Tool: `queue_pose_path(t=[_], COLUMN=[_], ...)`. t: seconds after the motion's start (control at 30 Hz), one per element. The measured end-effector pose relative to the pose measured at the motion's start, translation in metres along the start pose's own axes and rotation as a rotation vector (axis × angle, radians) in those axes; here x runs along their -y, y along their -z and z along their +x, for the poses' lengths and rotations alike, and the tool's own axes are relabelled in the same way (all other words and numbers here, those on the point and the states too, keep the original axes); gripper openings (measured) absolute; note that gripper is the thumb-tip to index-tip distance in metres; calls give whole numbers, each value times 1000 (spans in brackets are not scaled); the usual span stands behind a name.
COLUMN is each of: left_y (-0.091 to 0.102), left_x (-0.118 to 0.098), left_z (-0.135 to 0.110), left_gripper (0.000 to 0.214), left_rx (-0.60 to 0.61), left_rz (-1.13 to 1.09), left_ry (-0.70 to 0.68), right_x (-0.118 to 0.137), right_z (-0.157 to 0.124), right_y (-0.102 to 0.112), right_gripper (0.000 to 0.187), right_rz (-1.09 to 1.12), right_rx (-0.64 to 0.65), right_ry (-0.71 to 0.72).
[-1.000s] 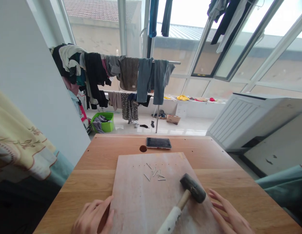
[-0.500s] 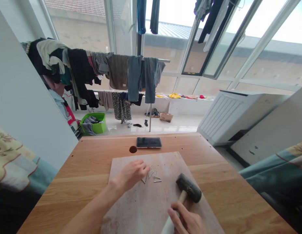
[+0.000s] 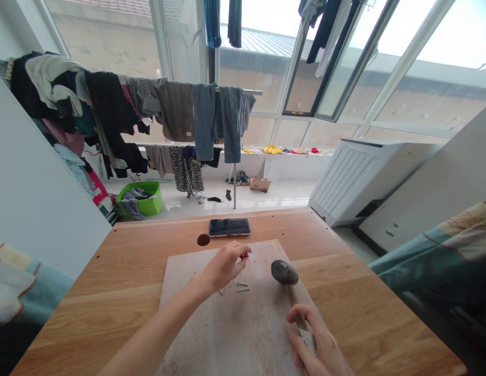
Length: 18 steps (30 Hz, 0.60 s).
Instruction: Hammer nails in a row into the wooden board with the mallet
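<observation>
Hammer (image 3: 285, 273) sits in our right hand (image 3: 316, 342), fingers wrapped snugly round it, head end above the right side of the board (image 3: 231, 334). Our left hand (image 3: 224, 265) is over the board's far half, fingers curled in, and we honestly can't tell if they're pinching anything. Loose nails (image 3: 242, 290) lie mid-board, and a phone (image 3: 229, 226) is just past the board's far edge.

The left hand (image 3: 224, 265), first at the board's (image 3: 227, 334) left edge, then among the nails (image 3: 243, 289), is now farther out, the visible nails just nearside of it; the right hand (image 3: 317, 342), first beside the board, now grips the hammer (image 3: 284, 272), whose head has swung round to sit straight ahead of that hand.
</observation>
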<state>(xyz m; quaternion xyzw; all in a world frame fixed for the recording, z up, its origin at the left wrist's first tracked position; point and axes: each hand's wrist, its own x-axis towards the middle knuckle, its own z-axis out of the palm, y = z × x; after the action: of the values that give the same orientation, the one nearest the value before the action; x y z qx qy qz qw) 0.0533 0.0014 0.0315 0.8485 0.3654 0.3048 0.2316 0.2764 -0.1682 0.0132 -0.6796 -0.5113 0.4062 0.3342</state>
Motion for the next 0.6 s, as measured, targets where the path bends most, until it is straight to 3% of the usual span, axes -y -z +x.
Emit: queue_pose_path(t=[0.2,0.37,0.5,0.6], left_y=[-39,-49,-54,-60], left_x=[-8,-9,-5,-1], left_z=[39,48,45,41], left_gripper=[30,30,35,35], left_rx=[69,93,111,64], left_rz=[-103,-93,-205,-356], left_ry=[29,35,55,146], right_x=[-11,-16,-8,-5], right_z=[2,3,1,1], right_y=[-1,-5,-7,-3], right_gripper=[25,42,77,84], right_rz=[202,516,516,431], right_rx=[85,-80,-174,-101], right_ry=[-38,-30,-91,-160])
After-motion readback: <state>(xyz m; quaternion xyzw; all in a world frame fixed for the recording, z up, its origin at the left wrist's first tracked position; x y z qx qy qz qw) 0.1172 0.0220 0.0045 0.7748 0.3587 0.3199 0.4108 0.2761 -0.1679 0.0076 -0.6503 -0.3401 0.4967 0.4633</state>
